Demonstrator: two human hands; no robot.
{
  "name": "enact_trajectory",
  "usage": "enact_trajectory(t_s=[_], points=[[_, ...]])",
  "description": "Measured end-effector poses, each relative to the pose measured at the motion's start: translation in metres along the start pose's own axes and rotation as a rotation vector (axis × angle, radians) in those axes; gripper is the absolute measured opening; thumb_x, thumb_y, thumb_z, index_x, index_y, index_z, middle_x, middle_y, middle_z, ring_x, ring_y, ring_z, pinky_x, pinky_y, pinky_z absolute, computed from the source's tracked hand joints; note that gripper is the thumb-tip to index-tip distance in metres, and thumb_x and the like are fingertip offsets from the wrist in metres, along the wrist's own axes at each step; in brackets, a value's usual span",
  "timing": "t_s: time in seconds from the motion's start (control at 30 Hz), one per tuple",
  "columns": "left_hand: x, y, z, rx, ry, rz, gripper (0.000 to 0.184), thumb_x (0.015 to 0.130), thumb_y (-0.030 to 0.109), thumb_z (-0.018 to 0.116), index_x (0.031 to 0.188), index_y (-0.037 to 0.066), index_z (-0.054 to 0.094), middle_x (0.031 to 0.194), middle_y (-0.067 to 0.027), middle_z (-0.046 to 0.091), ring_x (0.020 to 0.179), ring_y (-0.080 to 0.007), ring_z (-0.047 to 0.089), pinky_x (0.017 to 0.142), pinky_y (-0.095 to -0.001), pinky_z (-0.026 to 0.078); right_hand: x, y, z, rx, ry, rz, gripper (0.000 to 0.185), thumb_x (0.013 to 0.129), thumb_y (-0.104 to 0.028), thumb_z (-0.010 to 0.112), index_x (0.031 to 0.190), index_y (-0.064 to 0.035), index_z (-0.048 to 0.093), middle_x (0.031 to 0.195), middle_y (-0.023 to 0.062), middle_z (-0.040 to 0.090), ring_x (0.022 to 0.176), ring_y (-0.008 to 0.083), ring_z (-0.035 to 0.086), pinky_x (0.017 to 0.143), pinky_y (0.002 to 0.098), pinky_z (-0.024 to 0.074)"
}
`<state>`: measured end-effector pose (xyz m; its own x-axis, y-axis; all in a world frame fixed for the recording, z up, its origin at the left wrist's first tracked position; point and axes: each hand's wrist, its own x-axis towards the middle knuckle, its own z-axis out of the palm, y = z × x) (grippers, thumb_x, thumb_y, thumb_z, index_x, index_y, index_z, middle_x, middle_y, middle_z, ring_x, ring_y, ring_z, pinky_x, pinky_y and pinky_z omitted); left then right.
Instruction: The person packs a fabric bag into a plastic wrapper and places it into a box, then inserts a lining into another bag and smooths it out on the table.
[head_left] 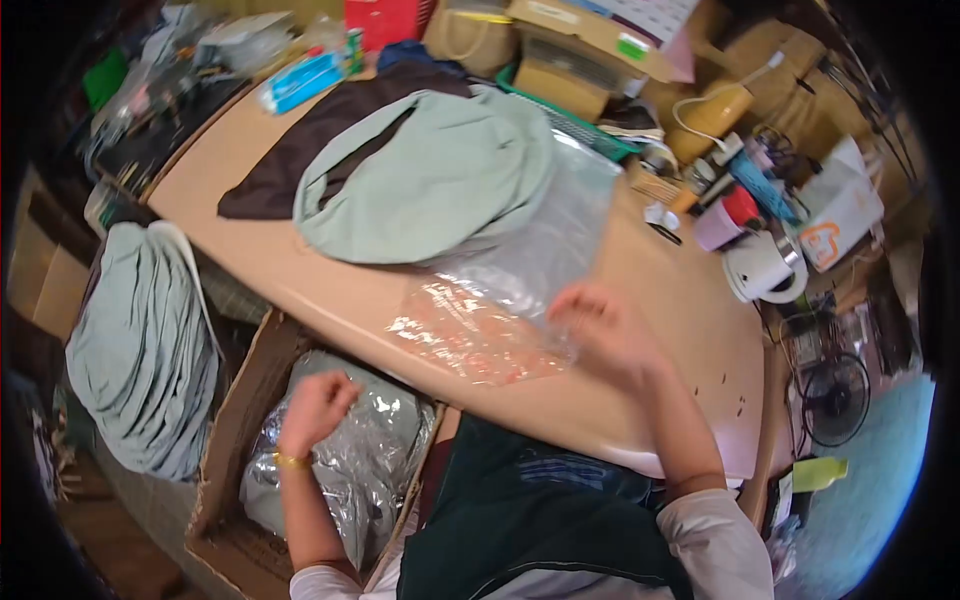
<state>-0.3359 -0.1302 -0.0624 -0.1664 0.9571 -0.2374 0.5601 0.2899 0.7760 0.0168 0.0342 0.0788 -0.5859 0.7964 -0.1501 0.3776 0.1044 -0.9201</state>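
My left hand (pixel 318 408) hangs over a cardboard box (pixel 222 468), its fingers curled in and nothing visible in them. Inside the box lie grey-green garments in shiny clear plastic bags (pixel 365 455). My right hand (pixel 592 318) is over the table beside a flat clear plastic bag (pixel 535 262) with orange print at its near end. Its fingers are loosely bent and apart, slightly blurred; whether they touch the bag I cannot tell. Partly covering that bag is a pale green folded garment (pixel 440 180), which rests on dark brown cloth (pixel 285 165).
A stack of pale green garments (pixel 145 350) stands left of the box. A white kettle (pixel 762 268), a pink cup (pixel 722 218) and small items crowd the table's right side. Behind are a green basket (pixel 570 118) and cardboard boxes (pixel 565 80). A blue packet (pixel 302 82) lies far left.
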Motion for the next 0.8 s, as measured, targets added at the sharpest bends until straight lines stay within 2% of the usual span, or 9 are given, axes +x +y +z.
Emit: enact_trajectory(t_s=[0.07,0.27,0.33,0.47,0.53,0.7,0.73,0.77,0.8], points=[[0.012,0.060,-0.014,-0.322,0.283,0.342,0.018,0.078,0.008,0.073,0.087,0.000,0.061,0.077,-0.0116,0.062,0.079,-0.0279,0.063,0.074,-0.0358,0.048,0.036,0.076,-0.098,-0.436,0.480,-0.119,0.013,0.089,-0.008,0.059,0.100,-0.0031,0.064,0.092,0.0047,0.067,0.086,0.0142,0.062,0.078,0.0280,0.0488],[0.110,0.149,0.002,0.521,0.767,0.726,0.050,0.072,0.013,0.076,0.118,-0.001,0.060,0.121,-0.0174,0.061,0.112,-0.0348,0.059,0.095,-0.0409,0.047,0.069,0.204,-0.221,-1.101,0.927,0.238,0.037,0.094,-0.030,0.054,0.125,-0.0101,0.057,0.135,0.0140,0.052,0.126,0.0305,0.048,0.101,0.0540,0.0370],[0.147,0.137,0.001,0.543,0.369,0.684,0.043,0.078,0.025,0.074,0.112,0.000,0.063,0.109,-0.0134,0.067,0.100,-0.0336,0.065,0.082,-0.0391,0.050,0.069,0.217,-0.221,-1.087,0.939,0.191,0.039,0.094,-0.033,0.054,0.124,-0.0097,0.058,0.133,0.0154,0.051,0.126,0.0309,0.047,0.101,0.0562,0.0353],[0.198,0.125,-0.033,0.424,0.380,0.519,0.036,0.086,0.034,0.068,0.097,-0.001,0.066,0.081,-0.0079,0.067,0.075,-0.0229,0.066,0.066,-0.0372,0.048,0.051,0.202,-0.218,-1.236,0.887,0.213,0.036,0.093,-0.035,0.056,0.114,-0.0066,0.062,0.119,0.0179,0.055,0.116,0.0319,0.050,0.099,0.0549,0.0365],[0.193,0.144,-0.050,-0.197,0.374,0.440,0.041,0.092,0.039,0.062,0.080,0.000,0.063,0.059,-0.0017,0.052,0.056,-0.0113,0.049,0.052,-0.0356,0.038,0.040,0.194,-0.219,-1.215,0.855,0.180,0.033,0.093,-0.033,0.057,0.108,-0.0052,0.063,0.115,0.0176,0.055,0.109,0.0315,0.052,0.094,0.0520,0.0400],[0.137,0.226,0.002,0.208,0.161,0.502,0.043,0.096,0.043,0.053,0.092,0.002,0.064,0.050,-0.0067,0.042,0.046,-0.0153,0.038,0.044,-0.0356,0.032,0.019,0.227,-0.248,-1.182,0.765,-0.056,0.025,0.095,-0.025,0.055,0.095,-0.0008,0.061,0.101,0.0156,0.057,0.087,0.0269,0.059,0.074,0.0413,0.0498],[0.093,0.270,0.036,0.237,0.093,0.528,0.034,0.097,0.033,0.051,0.112,0.006,0.064,0.064,-0.0162,0.058,0.049,-0.0275,0.049,0.050,-0.0379,0.041,0.017,0.246,-0.266,-0.870,0.798,-0.021,0.024,0.093,-0.024,0.057,0.096,-0.0009,0.062,0.099,0.0140,0.057,0.088,0.0243,0.059,0.071,0.0377,0.0499],[0.073,0.282,0.072,0.115,-0.065,0.681,0.036,0.097,0.029,0.048,0.123,0.007,0.059,0.121,-0.0213,0.060,0.099,-0.0317,0.057,0.089,-0.0421,0.043,0.010,0.235,-0.264,-0.557,0.840,0.029,0.023,0.095,-0.024,0.055,0.097,-0.0019,0.063,0.091,0.0101,0.055,0.080,0.0195,0.056,0.065,0.0329,0.0475],[0.066,0.284,0.112,0.399,-0.192,0.779,0.043,0.097,0.027,0.046,0.139,0.015,0.046,0.141,-0.0143,0.047,0.114,-0.0369,0.049,0.099,-0.0465,0.038,0.002,0.224,-0.263,-0.243,0.909,0.061,0.023,0.096,-0.024,0.052,0.098,-0.0029,0.063,0.084,0.0063,0.052,0.073,0.0147,0.054,0.060,0.0282,0.0451]])
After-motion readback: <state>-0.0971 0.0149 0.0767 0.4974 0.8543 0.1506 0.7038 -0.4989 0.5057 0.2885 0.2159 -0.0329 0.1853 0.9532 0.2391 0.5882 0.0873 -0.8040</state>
